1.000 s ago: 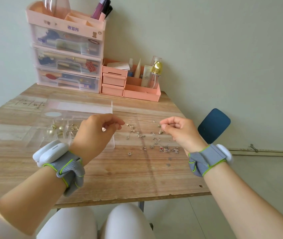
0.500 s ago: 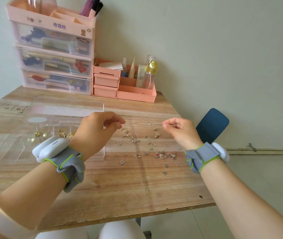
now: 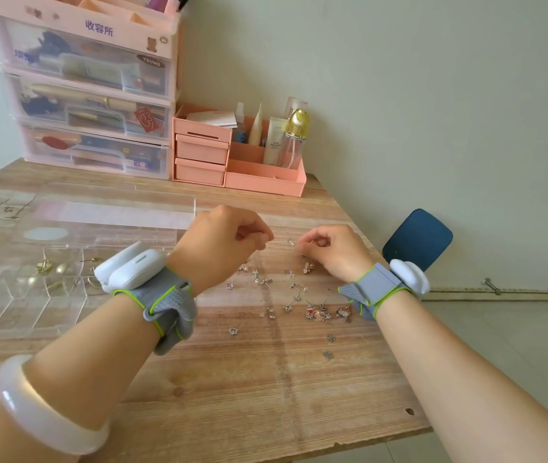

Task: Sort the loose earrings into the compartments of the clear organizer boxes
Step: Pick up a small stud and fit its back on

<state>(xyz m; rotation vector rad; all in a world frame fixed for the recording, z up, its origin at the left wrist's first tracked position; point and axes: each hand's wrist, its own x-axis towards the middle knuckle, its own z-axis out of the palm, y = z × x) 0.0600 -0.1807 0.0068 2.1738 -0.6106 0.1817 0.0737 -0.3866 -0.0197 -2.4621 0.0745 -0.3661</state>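
Observation:
Several loose silver stud earrings lie scattered on the wooden table, with a small red-and-gold cluster near my right wrist. A clear organizer box sits at the left with its lid folded back. Gold and pearl earrings rest in its far compartments. My left hand and my right hand hover above the loose pile, fingertips pinched and almost meeting. A tiny silver earring piece shows between them; how each hand grips it is hard to see.
A pink three-drawer tower and a pink desk organizer with bottles stand at the back against the wall. A dark blue seat is just past the table's right edge. The front edge lies close to my forearms.
My hands have drawn closer together above the loose earrings, their pinched fingertips now nearly touching. The view has shifted right and nearer to the table.

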